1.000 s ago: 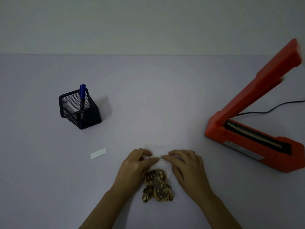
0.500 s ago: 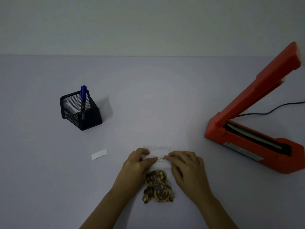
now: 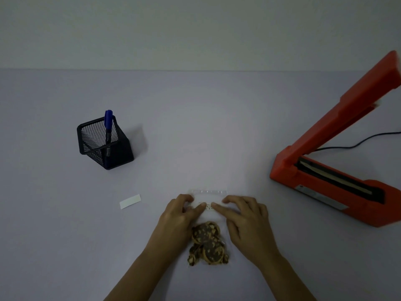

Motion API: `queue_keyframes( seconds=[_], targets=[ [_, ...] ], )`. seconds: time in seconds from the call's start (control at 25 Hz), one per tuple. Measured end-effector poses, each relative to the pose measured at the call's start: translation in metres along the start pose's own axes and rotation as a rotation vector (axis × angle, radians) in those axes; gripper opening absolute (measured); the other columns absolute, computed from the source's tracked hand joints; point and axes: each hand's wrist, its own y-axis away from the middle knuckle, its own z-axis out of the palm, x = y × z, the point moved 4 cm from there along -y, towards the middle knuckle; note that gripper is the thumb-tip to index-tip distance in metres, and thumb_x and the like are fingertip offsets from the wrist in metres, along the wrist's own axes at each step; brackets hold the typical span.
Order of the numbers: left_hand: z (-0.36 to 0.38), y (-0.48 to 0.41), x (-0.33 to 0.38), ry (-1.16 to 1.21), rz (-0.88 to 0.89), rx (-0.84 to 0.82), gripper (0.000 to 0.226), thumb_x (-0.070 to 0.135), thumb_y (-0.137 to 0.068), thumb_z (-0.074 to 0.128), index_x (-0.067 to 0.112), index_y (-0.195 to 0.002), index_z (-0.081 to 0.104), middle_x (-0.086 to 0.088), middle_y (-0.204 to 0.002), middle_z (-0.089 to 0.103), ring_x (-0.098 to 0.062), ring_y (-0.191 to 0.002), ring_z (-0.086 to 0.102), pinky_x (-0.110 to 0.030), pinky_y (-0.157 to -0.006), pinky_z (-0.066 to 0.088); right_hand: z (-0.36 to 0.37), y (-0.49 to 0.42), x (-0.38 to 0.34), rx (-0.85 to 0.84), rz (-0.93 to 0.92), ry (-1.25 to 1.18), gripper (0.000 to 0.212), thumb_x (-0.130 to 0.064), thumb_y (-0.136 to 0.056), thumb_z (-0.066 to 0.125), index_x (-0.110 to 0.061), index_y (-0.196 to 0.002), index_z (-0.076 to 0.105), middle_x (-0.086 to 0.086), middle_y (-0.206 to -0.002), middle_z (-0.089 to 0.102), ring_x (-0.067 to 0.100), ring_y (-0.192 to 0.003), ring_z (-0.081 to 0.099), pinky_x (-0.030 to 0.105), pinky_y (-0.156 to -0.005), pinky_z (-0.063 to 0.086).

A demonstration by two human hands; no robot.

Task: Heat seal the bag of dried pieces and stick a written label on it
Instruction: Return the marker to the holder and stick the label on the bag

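Observation:
A clear bag [image 3: 208,192] lies flat on the table near me, with brown dried pieces [image 3: 207,242] in its lower half. Its top edge shows just beyond my fingers. A small white written label [image 3: 209,207] lies across the bag's upper part. My left hand [image 3: 178,216] presses the label's left end with straight fingertips. From the other side, my right hand [image 3: 245,218] presses the label's right end the same way. The orange heat sealer [image 3: 325,170] stands at the right with its arm raised.
A black mesh pen holder [image 3: 104,146] with a blue marker [image 3: 108,122] stands at the left. A white paper strip [image 3: 130,201] lies left of my hands. The sealer's black cable [image 3: 358,142] runs off to the right. A wall bounds the table's far edge.
My fingertips have moved apart along the label, so more of it shows between them. The bag's top edge now shows beyond my fingers.

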Motion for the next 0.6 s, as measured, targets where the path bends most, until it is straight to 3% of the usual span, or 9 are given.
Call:
queue_keyframes(
  seconds=[0.24,0.36,0.44,0.52,0.6],
  targets=[
    [-0.001,0.0,0.0,0.042,-0.059,0.041,0.035,0.005,-0.064,0.08,0.012,-0.098,0.073,-0.014,-0.099,0.069,-0.028,-0.08,0.068,-0.031,-0.066,0.055,-0.001,-0.001,0.002,0.029,0.017,-0.046,0.038,-0.021,-0.079,0.044,-0.035,-0.109,0.063,-0.011,-0.112,0.063,0.009,-0.103,0.045,0.029,-0.077,0.035],
    [-0.007,-0.001,0.0,0.096,-0.099,0.033,0.029,0.018,-0.08,0.056,0.009,-0.103,0.071,-0.011,-0.101,0.069,-0.026,-0.082,0.067,-0.028,-0.068,0.054,-0.003,-0.001,0.004,0.027,0.066,-0.145,0.03,-0.027,-0.085,0.044,-0.031,-0.108,0.062,-0.011,-0.11,0.065,0.006,-0.103,0.046,0.031,-0.079,0.04],
    [-0.012,-0.001,-0.004,0.25,-0.182,0.056,0.038,0.018,-0.086,0.044,0.007,-0.115,0.064,-0.011,-0.11,0.067,-0.021,-0.094,0.065,-0.021,-0.082,0.05,-0.006,-0.003,0.009,-0.012,0.129,-0.306,0.031,-0.035,-0.089,0.041,-0.031,-0.117,0.055,-0.01,-0.115,0.061,0.006,-0.107,0.048,0.036,-0.089,0.043],
    [-0.026,0.004,-0.004,0.331,-0.252,0.136,0.037,0.005,-0.086,0.046,0.004,-0.121,0.059,-0.013,-0.114,0.065,-0.017,-0.1,0.061,-0.012,-0.092,0.04,-0.014,0.001,0.01,-0.041,0.194,-0.485,0.036,-0.034,-0.092,0.042,-0.029,-0.128,0.044,-0.009,-0.125,0.051,0.008,-0.116,0.046,0.035,-0.1,0.04],
    [-0.036,0.013,0.004,0.316,-0.272,0.156,0.039,0.001,-0.083,0.048,0.002,-0.122,0.058,-0.015,-0.114,0.065,-0.021,-0.1,0.062,-0.016,-0.093,0.042,-0.023,0.012,0.001,-0.058,0.282,-0.562,0.044,-0.029,-0.092,0.048,-0.024,-0.134,0.035,-0.007,-0.13,0.04,0.011,-0.121,0.043,0.031,-0.104,0.038]
  ],
)
